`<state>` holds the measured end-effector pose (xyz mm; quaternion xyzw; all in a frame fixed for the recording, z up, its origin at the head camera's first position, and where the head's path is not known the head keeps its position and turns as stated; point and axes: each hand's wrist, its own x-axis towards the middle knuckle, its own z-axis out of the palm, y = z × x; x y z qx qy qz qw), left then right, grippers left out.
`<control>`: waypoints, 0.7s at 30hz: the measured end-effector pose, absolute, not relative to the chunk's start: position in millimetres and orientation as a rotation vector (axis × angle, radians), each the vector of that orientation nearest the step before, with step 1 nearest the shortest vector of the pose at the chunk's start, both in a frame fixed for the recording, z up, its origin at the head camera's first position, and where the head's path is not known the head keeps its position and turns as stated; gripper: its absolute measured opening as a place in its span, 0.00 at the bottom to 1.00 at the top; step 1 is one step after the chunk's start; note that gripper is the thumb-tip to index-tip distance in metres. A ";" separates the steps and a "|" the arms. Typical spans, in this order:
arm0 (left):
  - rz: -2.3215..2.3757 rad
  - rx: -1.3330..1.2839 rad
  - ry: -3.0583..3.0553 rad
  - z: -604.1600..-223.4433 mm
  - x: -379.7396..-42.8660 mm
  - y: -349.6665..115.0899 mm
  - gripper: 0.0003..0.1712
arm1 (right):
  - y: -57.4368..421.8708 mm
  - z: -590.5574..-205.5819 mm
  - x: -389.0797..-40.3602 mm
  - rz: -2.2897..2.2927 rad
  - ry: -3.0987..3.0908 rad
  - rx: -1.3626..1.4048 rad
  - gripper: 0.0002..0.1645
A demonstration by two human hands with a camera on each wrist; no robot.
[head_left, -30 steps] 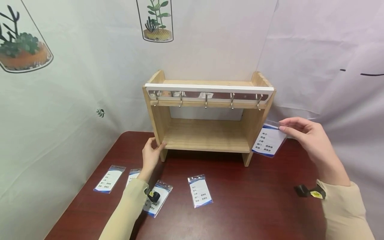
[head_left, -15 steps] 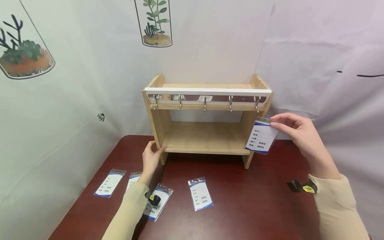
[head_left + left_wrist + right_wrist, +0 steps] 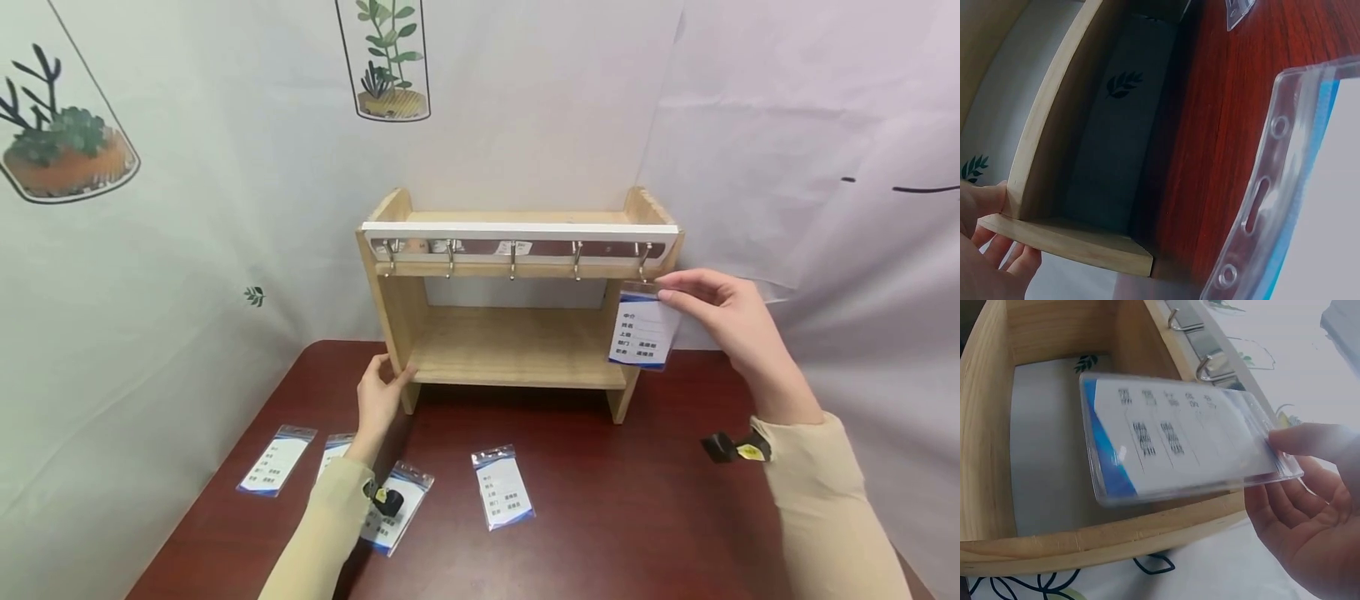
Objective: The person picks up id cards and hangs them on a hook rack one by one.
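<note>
On the head view's clock face, a wooden shelf (image 3: 517,350) stands upright in the middle, on a red-brown desk (image 3: 600,500). The person's right hand (image 3: 720,312) is at three o'clock. Its thumb and fingers are close together, pinching a name card (image 3: 641,333) by the top end of its clear cover. The name card is up in the air, in front of the shelf's three o'clock side. It is white with blue bits and dark writing. Five silver hooks (image 3: 513,260) sit in a row along a white board (image 3: 480,227) at the shelf's front. The card's top is just under the last hook (image 3: 645,260), the one nearest three o'clock. Whether they touch is hard to tell.

The left hand (image 3: 377,400) is near eight o'clock. Its fingers bend round the shelf's side, with the thumb on the front edge, so it holds the shelf.

More cards lie on the desk: a flat card (image 3: 504,490) at six o'clock, a covered card (image 3: 405,492) at seven, partly under the left wrist, a half-hidden card (image 3: 332,450) between seven and eight, and a far card (image 3: 277,461) at eight. Plant pictures (image 3: 71,154) show on the pale cloth (image 3: 540,108) behind.
</note>
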<state>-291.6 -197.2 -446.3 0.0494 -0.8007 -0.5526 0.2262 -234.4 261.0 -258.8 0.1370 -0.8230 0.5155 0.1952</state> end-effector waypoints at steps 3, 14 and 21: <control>-1.549 0.132 -2.185 -446.4 -290.7 -196.2 0.24 | 259.1 -257.5 -237.1 1.417 -2.319 0.385 0.19; -1.556 0.120 -2.152 -450.6 -291.0 -196.3 0.23 | 254.1 -254.1 -240.1 1.374 -2.344 0.367 0.21; -1.563 0.111 -2.148 -449.3 -290.4 -196.4 0.23 | 252.2 -253.6 -244.9 1.397 -2.330 0.368 0.18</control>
